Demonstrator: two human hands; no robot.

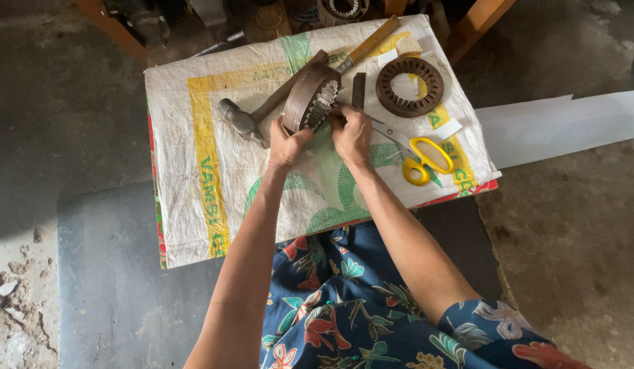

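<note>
A brown slotted metal ring, a motor stator core (309,97), stands on edge on a printed woven sack (214,137). My left hand (287,143) grips its lower rim from the left. At the ring's open face, my right hand (351,133) has its fingertips pinched at the toothed slots; whether it holds something small I cannot tell. Both forearms reach up from my lap, which is covered by dark floral cloth.
A hammer (243,123) lies left of the ring. A second flat stator ring (409,86) sits at the back right. Yellow-handled scissors (421,156) lie right of my right hand. A file with wooden handle (369,45) and white paper sheet (563,126) are nearby.
</note>
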